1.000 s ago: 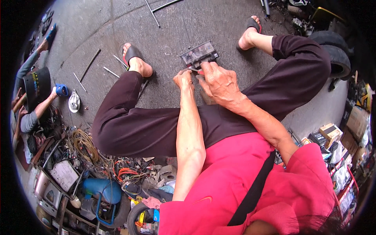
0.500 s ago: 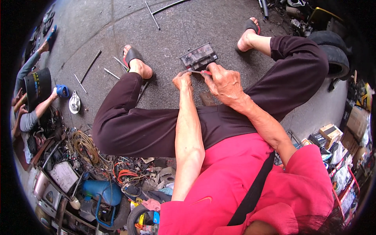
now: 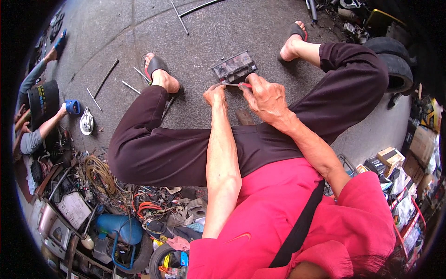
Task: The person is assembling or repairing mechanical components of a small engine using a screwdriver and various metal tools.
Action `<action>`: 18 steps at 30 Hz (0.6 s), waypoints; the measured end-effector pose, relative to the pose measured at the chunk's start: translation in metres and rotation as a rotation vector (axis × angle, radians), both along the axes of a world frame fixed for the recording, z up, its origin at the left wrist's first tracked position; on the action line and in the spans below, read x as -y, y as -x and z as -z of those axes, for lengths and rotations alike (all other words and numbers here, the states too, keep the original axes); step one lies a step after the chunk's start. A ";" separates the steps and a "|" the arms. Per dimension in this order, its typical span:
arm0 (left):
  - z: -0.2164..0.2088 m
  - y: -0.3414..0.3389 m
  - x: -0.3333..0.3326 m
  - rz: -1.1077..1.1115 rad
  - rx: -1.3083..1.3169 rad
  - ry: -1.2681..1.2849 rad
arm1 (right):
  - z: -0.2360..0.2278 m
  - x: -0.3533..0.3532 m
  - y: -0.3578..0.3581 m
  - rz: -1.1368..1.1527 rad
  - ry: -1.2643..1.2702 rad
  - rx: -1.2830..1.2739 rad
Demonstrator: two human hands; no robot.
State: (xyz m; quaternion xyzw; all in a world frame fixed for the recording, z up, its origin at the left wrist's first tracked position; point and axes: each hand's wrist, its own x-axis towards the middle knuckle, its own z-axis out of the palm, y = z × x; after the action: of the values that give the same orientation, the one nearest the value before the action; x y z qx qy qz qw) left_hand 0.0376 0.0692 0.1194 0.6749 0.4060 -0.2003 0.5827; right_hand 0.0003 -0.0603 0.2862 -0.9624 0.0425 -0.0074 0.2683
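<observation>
My right hand (image 3: 267,96) is closed round the red handle of a screwdriver (image 3: 233,84), whose thin metal shaft points left. The shaft's far end meets the fingertips of my left hand (image 3: 215,95). Those fingers are pinched together, and whatever is between them is too small to make out. Just beyond both hands, a dark rectangular case (image 3: 235,65) with a patchy, shiny top rests tilted on the ground between my feet. A small brown block (image 3: 245,117) lies closer to me, below my right wrist.
Metal rods and a T-shaped bar (image 3: 180,18) lie on the floor ahead and left, near a silver metal part (image 3: 87,122). Tyres (image 3: 395,69) stand at right. Tangled cables (image 3: 100,174) and a blue tank (image 3: 120,229) crowd the near left. At far left, another person handles a tyre (image 3: 44,100).
Both hands keep nearly the same pose on the screwdriver. The whole view has shifted very slightly. At far left, the other person's arm has moved a little.
</observation>
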 end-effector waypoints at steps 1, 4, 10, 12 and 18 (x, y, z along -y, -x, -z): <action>0.000 0.001 0.001 0.004 -0.020 -0.015 | 0.002 0.001 0.001 0.020 0.008 -0.015; -0.002 0.003 0.005 0.022 -0.011 -0.046 | 0.004 0.007 0.005 0.054 -0.021 -0.012; -0.004 0.003 0.005 0.031 0.013 -0.054 | 0.005 0.010 0.006 0.065 -0.036 -0.011; -0.003 0.004 0.002 0.023 0.017 -0.060 | 0.004 0.008 0.006 0.070 -0.043 -0.015; -0.009 0.002 0.006 0.028 0.013 -0.068 | 0.006 0.013 0.005 0.112 -0.038 -0.061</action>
State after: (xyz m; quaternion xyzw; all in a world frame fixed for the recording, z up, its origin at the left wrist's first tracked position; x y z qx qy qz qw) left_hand 0.0356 0.0628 0.1286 0.7012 0.3991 -0.1901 0.5593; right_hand -0.0050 -0.0733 0.2802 -0.9530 0.1046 0.0077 0.2844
